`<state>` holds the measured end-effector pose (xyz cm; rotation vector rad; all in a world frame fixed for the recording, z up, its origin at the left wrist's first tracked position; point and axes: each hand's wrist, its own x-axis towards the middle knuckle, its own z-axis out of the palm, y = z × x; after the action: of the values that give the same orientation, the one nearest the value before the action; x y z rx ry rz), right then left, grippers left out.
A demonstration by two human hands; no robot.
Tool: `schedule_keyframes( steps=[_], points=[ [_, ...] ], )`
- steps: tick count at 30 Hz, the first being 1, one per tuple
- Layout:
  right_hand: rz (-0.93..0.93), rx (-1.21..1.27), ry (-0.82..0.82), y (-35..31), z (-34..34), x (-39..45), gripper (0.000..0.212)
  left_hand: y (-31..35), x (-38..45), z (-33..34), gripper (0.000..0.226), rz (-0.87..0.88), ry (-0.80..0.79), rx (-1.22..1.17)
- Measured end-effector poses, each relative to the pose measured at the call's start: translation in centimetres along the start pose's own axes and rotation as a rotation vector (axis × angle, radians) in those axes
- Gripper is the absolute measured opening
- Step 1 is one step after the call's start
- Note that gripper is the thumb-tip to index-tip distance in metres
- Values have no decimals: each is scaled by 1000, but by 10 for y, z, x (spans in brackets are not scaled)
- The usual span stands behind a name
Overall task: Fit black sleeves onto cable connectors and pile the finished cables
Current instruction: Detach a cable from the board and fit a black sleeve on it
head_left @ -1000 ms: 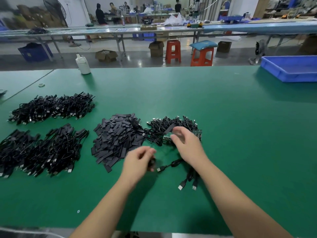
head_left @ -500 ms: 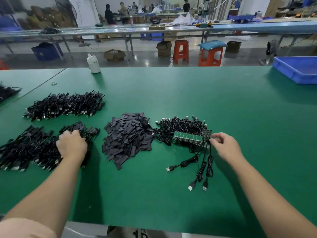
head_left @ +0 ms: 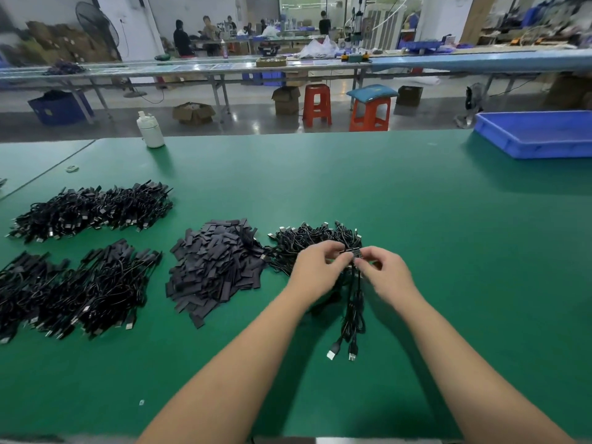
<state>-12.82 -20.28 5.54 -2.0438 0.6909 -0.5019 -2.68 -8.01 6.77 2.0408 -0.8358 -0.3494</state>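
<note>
Both hands, left (head_left: 315,262) and right (head_left: 386,270), pinch a small cable bundle (head_left: 354,302) just before the unfinished heap (head_left: 315,240). Sleeves (head_left: 214,267) lie left; bare green surface (head_left: 448,235) spreads right toward the blue tray (head_left: 535,145).

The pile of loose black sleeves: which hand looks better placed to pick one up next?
Probably the left hand. The sleeve pile lies directly on its side, while the right hand would have to cross over. Both hands now pinch the small cable bundle, so one must let go first.
</note>
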Motion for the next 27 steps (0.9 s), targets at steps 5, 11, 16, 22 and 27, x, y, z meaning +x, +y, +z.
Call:
schedule_keyframes(
  steps=[5, 11, 16, 22, 27],
  points=[
    [8, 69, 32, 2, 1, -5, 3, 12, -3, 13, 13, -32, 91, 22],
    [31, 140, 73, 3, 8, -6, 8, 11, -5, 10, 8, -75, 109, -88],
    [20, 64, 147, -1, 10, -5, 13, 9, -6, 11, 12, -126, 155, -21],
    [-40, -3, 246, -2, 20, -14, 13, 9, -9, 20, 13, -138, 265, 37],
    [-69, -27, 320, 3, 28, -13, 14, 6, -17, 26, 20, -126, 325, 101]
  ],
)
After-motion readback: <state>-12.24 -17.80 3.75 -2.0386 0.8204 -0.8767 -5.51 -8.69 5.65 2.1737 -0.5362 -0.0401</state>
